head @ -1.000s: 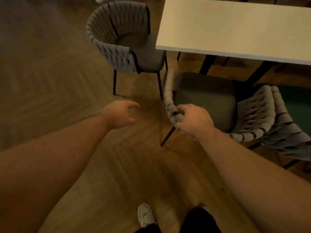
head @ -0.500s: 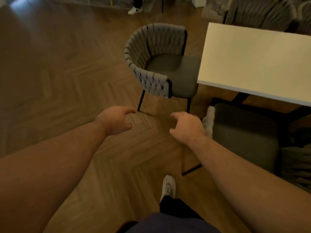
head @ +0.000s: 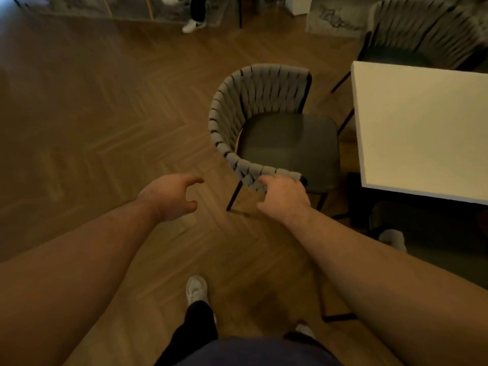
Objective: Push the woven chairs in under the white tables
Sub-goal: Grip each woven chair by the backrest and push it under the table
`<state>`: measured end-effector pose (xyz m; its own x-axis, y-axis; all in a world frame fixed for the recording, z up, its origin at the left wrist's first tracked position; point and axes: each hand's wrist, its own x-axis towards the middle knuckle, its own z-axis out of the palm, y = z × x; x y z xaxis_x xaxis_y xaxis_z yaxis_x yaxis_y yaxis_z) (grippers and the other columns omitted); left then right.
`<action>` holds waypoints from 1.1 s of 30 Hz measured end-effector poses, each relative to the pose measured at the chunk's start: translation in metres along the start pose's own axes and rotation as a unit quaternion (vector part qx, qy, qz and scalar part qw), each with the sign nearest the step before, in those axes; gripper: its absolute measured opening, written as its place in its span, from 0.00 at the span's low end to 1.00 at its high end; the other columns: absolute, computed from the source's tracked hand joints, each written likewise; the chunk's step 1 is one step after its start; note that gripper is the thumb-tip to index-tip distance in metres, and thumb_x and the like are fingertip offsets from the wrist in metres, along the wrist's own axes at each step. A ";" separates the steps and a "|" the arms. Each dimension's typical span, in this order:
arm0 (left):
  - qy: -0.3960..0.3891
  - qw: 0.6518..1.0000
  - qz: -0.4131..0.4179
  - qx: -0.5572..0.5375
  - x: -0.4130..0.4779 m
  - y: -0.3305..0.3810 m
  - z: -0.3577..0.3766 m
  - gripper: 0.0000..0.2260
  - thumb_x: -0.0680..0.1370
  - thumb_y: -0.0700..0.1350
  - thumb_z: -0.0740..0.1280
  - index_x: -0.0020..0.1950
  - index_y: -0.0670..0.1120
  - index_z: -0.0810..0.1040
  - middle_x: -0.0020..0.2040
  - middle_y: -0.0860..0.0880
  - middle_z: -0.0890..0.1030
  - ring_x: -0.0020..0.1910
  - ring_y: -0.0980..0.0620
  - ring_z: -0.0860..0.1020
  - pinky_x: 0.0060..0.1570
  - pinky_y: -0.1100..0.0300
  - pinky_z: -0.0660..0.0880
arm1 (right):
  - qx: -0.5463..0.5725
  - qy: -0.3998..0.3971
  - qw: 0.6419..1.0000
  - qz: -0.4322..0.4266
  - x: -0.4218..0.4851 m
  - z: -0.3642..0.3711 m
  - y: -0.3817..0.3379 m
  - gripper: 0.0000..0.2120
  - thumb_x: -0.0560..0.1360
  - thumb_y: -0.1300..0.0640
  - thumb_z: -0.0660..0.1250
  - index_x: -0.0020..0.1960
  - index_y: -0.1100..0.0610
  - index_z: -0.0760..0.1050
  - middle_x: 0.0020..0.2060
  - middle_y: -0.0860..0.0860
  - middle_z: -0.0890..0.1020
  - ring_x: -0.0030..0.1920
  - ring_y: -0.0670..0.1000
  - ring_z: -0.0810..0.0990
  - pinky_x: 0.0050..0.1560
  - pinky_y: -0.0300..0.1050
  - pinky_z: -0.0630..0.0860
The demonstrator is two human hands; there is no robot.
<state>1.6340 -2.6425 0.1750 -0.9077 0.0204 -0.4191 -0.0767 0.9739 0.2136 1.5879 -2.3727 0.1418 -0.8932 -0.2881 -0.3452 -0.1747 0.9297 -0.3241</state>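
Observation:
A grey woven chair [head: 253, 107] with a dark seat stands at the left end of the white table [head: 422, 133], its seat facing the table and still out in the open. My right hand [head: 284, 196] lies over the near end of the chair's woven rim, fingers curled on it. My left hand [head: 171, 196] hovers over the floor to the left of the chair, fingers loosely bent, holding nothing. A second woven chair [head: 390, 236] is tucked under the table's near side, mostly hidden in shadow.
Another woven chair [head: 422, 30] stands behind the table at the top right. A person's leg and white shoe [head: 194, 23] show at the far top. Herringbone wood floor [head: 92, 114] spreads to the left. My own white shoe [head: 196, 289] is below.
My right hand let go of the chair under the table's near side and now rests on the rim of the chair at the table's end. I have stepped left toward it.

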 end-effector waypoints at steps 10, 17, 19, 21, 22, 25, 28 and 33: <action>-0.058 0.985 0.120 0.107 0.187 -0.078 -0.104 0.34 0.76 0.52 0.75 0.81 0.60 0.68 0.69 0.48 0.79 0.65 0.46 0.78 0.59 0.50 0.78 | 0.070 0.012 0.991 0.114 0.119 -0.007 -0.063 0.28 0.73 0.44 0.74 0.73 0.45 0.75 0.63 0.47 0.80 0.65 0.54 0.78 0.75 0.66 0.67; -0.098 0.970 0.186 0.124 0.315 -0.073 -0.119 0.37 0.76 0.51 0.75 0.83 0.58 0.65 0.76 0.49 0.74 0.72 0.47 0.73 0.62 0.55 0.72 | 0.025 -0.076 0.989 0.120 0.192 -0.013 -0.046 0.30 0.77 0.44 0.70 0.78 0.46 0.70 0.72 0.48 0.76 0.73 0.55 0.73 0.80 0.69 0.57; -0.118 0.962 0.206 0.135 0.341 -0.074 -0.122 0.38 0.75 0.50 0.75 0.83 0.58 0.64 0.77 0.50 0.73 0.72 0.47 0.73 0.61 0.57 0.71 | 0.000 -0.110 0.988 0.107 0.217 -0.015 -0.049 0.30 0.77 0.45 0.69 0.78 0.47 0.69 0.74 0.50 0.75 0.74 0.56 0.71 0.81 0.69 0.55; -0.133 0.952 0.229 0.154 0.368 -0.074 -0.126 0.38 0.75 0.49 0.75 0.83 0.57 0.65 0.77 0.50 0.72 0.73 0.48 0.72 0.62 0.58 0.70 | -0.013 -0.128 0.986 0.107 0.242 -0.021 -0.053 0.31 0.78 0.45 0.68 0.79 0.48 0.67 0.75 0.52 0.73 0.76 0.58 0.70 0.81 0.69 0.54; -0.142 0.946 0.238 0.169 0.381 -0.075 -0.129 0.38 0.75 0.49 0.75 0.83 0.57 0.64 0.78 0.50 0.71 0.74 0.48 0.70 0.64 0.57 0.70 | -0.015 -0.134 0.985 0.109 0.254 -0.023 -0.056 0.32 0.78 0.44 0.68 0.80 0.49 0.66 0.76 0.52 0.72 0.76 0.58 0.69 0.82 0.69 0.53; -0.169 0.919 0.274 0.228 0.426 -0.076 -0.140 0.41 0.75 0.50 0.75 0.85 0.56 0.61 0.81 0.50 0.67 0.80 0.49 0.64 0.73 0.55 0.67 | 0.012 -0.122 0.984 0.133 0.283 -0.024 -0.063 0.34 0.77 0.44 0.69 0.80 0.50 0.66 0.76 0.53 0.72 0.75 0.58 0.69 0.81 0.69 0.53; -0.192 0.884 0.331 0.268 0.483 -0.069 -0.146 0.40 0.77 0.51 0.73 0.86 0.54 0.59 0.84 0.51 0.62 0.83 0.48 0.58 0.78 0.55 0.62 | 0.055 -0.113 0.975 0.181 0.306 -0.018 -0.068 0.34 0.77 0.45 0.68 0.80 0.50 0.65 0.76 0.53 0.72 0.75 0.58 0.69 0.80 0.70 0.53; -0.219 0.801 0.433 0.349 0.572 -0.047 -0.147 0.39 0.80 0.54 0.69 0.87 0.54 0.54 0.87 0.51 0.55 0.85 0.45 0.51 0.82 0.49 0.57 | 0.143 -0.109 0.931 0.316 0.342 -0.006 -0.079 0.32 0.79 0.46 0.68 0.81 0.50 0.65 0.77 0.53 0.70 0.76 0.59 0.68 0.80 0.69 0.56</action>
<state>1.0578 -2.7097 0.0554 -0.2517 0.6856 -0.6831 0.8926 0.4372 0.1099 1.2939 -2.5434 0.0553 -0.6690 0.2273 -0.7077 0.5031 0.8393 -0.2060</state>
